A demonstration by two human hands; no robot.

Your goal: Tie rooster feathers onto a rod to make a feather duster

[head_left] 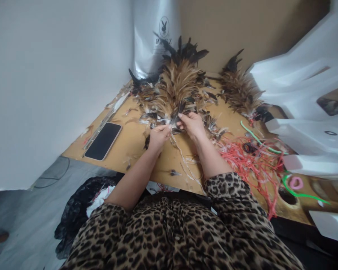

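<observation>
A large fan of tan and black feathers (pixel 178 84) lies on the wooden table (pixel 135 138), spreading away from me. My left hand (pixel 158 137) is closed in a pinch at the white quill ends at the base of the fan. Just to its right, my right hand (pixel 192 123) grips the same bunch of feathers at its base, fingers curled round it. The two hands almost touch. White strings (pixel 187 161) trail from the base toward me.
A black phone (pixel 103 141) lies left of my hands. A second feather bundle (pixel 240 91) lies at the back right. Red strings (pixel 252 163), green cords (pixel 256 139) and a pink ring (pixel 296 183) litter the right side. White plastic bags (pixel 307 97) stand at right.
</observation>
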